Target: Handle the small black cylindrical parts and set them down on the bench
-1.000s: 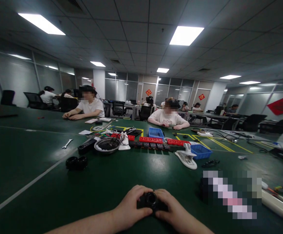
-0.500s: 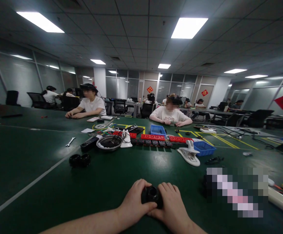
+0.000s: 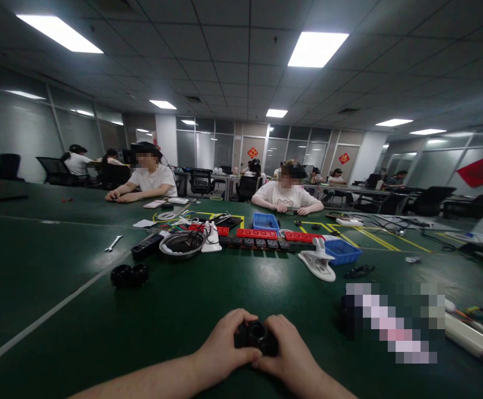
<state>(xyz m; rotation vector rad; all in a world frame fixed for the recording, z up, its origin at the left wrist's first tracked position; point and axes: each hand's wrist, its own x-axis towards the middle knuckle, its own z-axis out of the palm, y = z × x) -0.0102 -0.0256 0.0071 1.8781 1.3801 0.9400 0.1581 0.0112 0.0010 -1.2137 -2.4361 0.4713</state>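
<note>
In the head view, at the bottom middle, a small black part with a round, ring-like opening (image 3: 257,331) faces up between my hands just over the green table. My left hand (image 3: 227,341) grips its left side, thumb across the near edge and fingers behind. From the right, the bent fingers of my right hand (image 3: 286,346) close around the same part, and the two thumbs nearly meet in front. Much of its body is hidden by my fingers, and its exact kind cannot be made out. Two black wheel-like pieces (image 3: 129,275) lie to the left.
Farther back are a round metal dish (image 3: 182,244), red socket strips (image 3: 257,234), a white clip base (image 3: 317,262), and blue bins (image 3: 343,251). A wrench (image 3: 114,244) lies left. A pixelated object (image 3: 391,321) sits right. Two people sit across the table.
The whole scene has shifted slightly left in view as the head turned a little right. Both hands keep their hold on the black part.
</note>
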